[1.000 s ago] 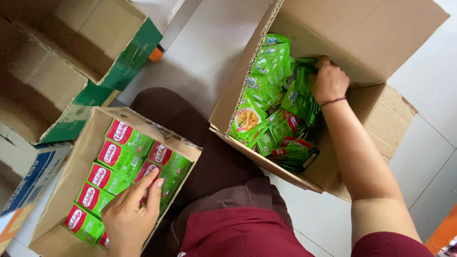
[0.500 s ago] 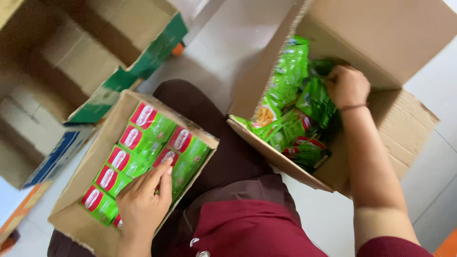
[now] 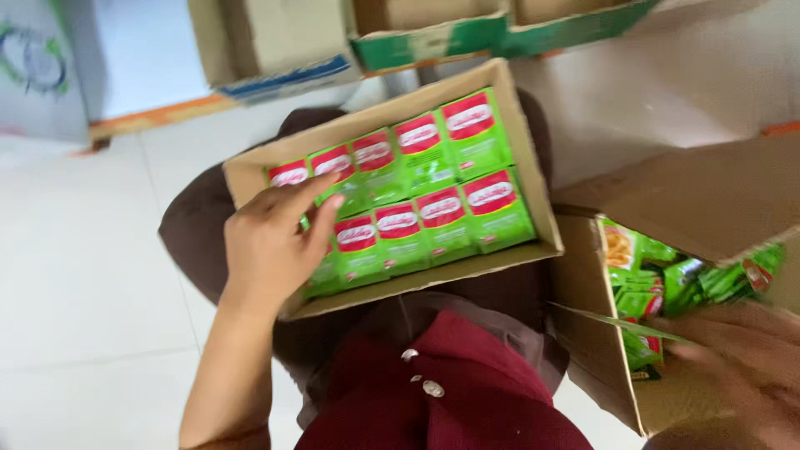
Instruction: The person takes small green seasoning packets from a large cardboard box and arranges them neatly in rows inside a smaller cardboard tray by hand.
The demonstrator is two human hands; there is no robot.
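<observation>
Head view, looking down: a shallow cardboard box (image 3: pixel 392 187) rests across the person's lap, tilted a little, and holds two rows of green packets with red labels (image 3: pixel 433 187) laid flat and edge to edge, so each row fills the width and nothing slides. The left hand (image 3: pixel 271 246) lies on the packets at the box's near left corner, fingers (image 3: pixel 321 212) spread and flat on the top of a packet rather than clamped on it, seemingly pressing it level with its neighbours. To the right a deeper open box (image 3: pixel 600 350) stands on the floor (image 3: pixel 92 275), just beside the lap box, with loose green packets (image 3: pixel 667 283) heaped inside. The right hand (image 3: pixel 742 367) reaches into it, but it is blurred, so I cannot tell whether its fingers grip anything. A raised flap (image 3: pixel 692 200) of that box overhangs its opening and crowds the reach. More cardboard boxes (image 3: pixel 417 33) stand beyond the knees.
</observation>
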